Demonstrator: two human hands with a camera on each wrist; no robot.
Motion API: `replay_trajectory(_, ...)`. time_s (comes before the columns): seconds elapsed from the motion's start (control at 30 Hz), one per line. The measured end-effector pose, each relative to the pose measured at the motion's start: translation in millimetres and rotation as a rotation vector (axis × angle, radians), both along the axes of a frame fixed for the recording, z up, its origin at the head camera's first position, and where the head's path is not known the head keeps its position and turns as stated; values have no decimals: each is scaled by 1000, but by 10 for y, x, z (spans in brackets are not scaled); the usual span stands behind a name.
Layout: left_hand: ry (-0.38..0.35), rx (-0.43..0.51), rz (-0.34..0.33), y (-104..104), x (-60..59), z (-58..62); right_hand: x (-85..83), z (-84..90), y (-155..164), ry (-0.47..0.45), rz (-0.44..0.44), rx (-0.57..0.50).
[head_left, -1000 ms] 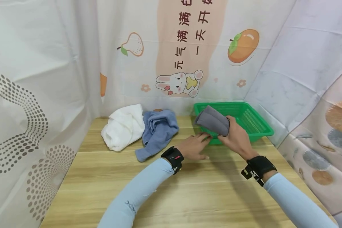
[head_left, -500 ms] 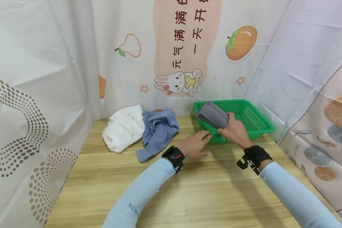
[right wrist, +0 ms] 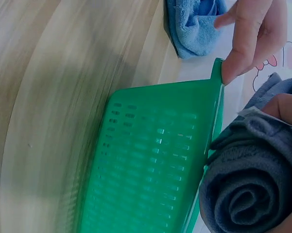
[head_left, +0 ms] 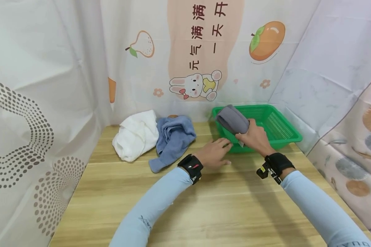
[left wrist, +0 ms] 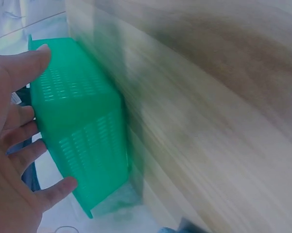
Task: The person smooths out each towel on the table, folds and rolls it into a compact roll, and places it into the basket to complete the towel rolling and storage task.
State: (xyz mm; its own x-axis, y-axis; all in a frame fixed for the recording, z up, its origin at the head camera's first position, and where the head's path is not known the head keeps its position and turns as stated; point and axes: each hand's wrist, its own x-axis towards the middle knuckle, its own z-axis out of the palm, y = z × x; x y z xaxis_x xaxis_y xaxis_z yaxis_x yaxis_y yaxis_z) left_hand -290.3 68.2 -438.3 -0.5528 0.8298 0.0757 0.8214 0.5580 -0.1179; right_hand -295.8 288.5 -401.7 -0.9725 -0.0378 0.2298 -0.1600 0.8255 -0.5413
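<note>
Resting flat on the wooden table (head_left: 185, 206), the left hand (head_left: 214, 155) is lying with fingers straight and spread, holding nothing; its fingertips (head_left: 227, 143) are touching the near wall of the green basket (head_left: 284, 132), which is sitting just beyond and to the right of that hand. The left wrist view is showing the same thing from below the palm: straight fingers (left wrist: 24, 65) are lying along the basket's slotted side (left wrist: 82, 126), thumb and little finger spread apart. Just to the right of the left hand, the right hand (head_left: 255, 137) is gripping a rolled grey towel (head_left: 232, 119), fingers curled round its near end. The roll is sitting tilted, its near end in the hand above the basket's near left corner, its far end reaching up and away to the left, over the basket's rim; whether it is touching the rim is not clear. In the right wrist view the towel's spiral end (right wrist: 248, 194) is showing tight against the palm, just beside the basket's edge (right wrist: 216, 126). Farther off, to the left of the left hand, a crumpled blue towel (head_left: 173, 137) is lying on the table, touching a bunched white towel (head_left: 136, 135) beyond it to the left. Behind everything, a printed curtain (head_left: 201, 51) with a rabbit and fruit is hanging.
</note>
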Motion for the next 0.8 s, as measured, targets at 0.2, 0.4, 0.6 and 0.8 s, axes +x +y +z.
replay_trajectory(0.2,-6,-24,-5,17,-19,59,-53,-15,13,-21,-20,-33)
replay_trajectory(0.4,15,-43,-14,1,-31,82,-69,-5,-10,-27,-10,-50)
replay_trajectory(0.6,21,-43,-36,43,-30,83,-68,20,19,13,-35,-16)
replay_trajectory(0.8,-4,-48,-19,21,-10,95,-104,-9,5,12,-10,-5)
